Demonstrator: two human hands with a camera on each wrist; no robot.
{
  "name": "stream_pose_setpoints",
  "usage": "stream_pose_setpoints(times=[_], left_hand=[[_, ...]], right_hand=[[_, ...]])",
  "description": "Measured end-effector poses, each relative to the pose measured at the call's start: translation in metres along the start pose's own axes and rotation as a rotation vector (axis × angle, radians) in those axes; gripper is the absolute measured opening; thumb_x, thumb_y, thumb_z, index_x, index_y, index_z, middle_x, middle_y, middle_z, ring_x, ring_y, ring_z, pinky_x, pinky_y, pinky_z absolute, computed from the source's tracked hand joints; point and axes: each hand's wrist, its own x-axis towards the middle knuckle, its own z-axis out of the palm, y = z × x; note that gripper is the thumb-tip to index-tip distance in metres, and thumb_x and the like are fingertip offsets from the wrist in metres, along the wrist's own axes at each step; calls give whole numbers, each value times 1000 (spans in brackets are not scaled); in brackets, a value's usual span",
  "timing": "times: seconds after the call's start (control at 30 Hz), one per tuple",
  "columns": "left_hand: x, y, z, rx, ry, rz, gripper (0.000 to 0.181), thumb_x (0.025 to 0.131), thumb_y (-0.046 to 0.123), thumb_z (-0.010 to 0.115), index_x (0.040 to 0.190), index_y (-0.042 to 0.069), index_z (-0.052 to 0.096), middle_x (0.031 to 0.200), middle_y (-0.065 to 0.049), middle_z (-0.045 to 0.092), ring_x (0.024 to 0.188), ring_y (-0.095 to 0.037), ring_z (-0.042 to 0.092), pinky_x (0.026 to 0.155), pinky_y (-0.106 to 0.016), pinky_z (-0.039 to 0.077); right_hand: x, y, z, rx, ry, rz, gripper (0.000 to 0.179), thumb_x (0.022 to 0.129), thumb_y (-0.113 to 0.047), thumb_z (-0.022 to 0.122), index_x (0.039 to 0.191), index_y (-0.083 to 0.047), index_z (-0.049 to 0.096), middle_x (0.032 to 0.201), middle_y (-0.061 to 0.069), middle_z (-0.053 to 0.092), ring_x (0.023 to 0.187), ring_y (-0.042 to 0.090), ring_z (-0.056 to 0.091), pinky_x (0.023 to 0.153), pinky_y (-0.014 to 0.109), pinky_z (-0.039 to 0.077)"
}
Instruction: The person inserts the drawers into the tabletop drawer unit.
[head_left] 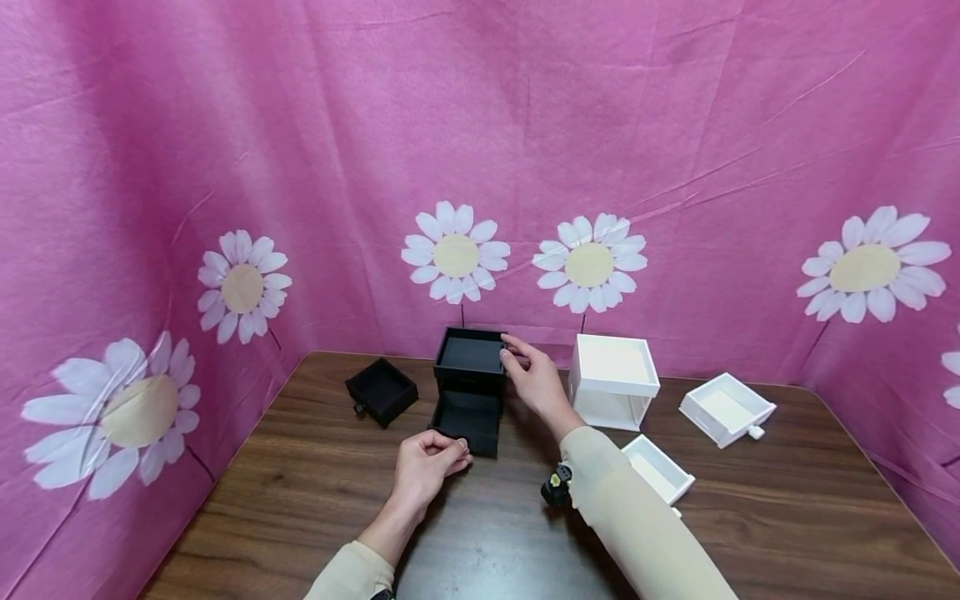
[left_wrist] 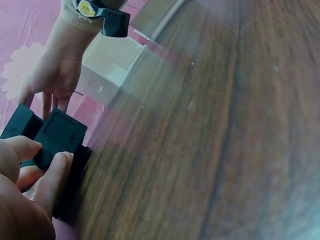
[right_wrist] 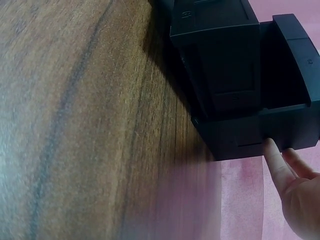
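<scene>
A small black box (head_left: 470, 380) stands near the table's back edge, its lower drawer (head_left: 468, 417) sticking out toward me. My left hand (head_left: 426, 467) is at the drawer's front; the left wrist view shows its thumb and fingers pinching the round black knob (left_wrist: 43, 159). At the box's right side is my right hand (head_left: 534, 379). Its extended fingertips touch the side wall (right_wrist: 287, 127) in the right wrist view, and the palm stays off the box.
A loose black drawer (head_left: 382, 392) lies left of the black box. To the right stands a white box (head_left: 615, 364) with an open front. Two loose white drawers lie near it, one drawer (head_left: 727, 408) farther right, another drawer (head_left: 658, 468) partly behind my right sleeve. Pink flowered cloth (head_left: 525, 150) hangs behind the table.
</scene>
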Motion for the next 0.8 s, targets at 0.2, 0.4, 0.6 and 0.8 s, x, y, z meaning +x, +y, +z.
stream_pose_setpoints(times=[0.2,0.4,0.6,0.8], left_hand=[[0,0,0,2,2,5,11,96,-7,74,94,-17,70,90,-23,80,73,-16,78,74,-28,68],[1,2,1,12,4,1,11,95,-7,75,94,-16,70,91,-22,80,72,-15,78,74,-27,67],[1,2,1,32,2,-5,11,95,-7,75,94,-18,70,91,-25,80,70,-14,77,73,-27,67],[1,0,0,39,1,-4,11,94,-8,75,93,-18,70,90,-25,80,70,-14,77,72,-27,67]], right_hand=[[0,0,0,-2,4,-4,45,112,-30,61,155,-17,61,143,16,70,116,32,76,101,51,63],[0,-1,0,-11,9,-6,45,112,-30,61,155,-16,60,144,17,69,114,33,76,101,51,63],[-1,-1,-1,-3,3,9,45,112,-32,61,155,-20,61,145,16,69,116,33,76,103,52,63],[-1,-1,0,-7,-4,11,45,112,-32,61,155,-21,60,146,15,68,116,33,76,103,52,62]])
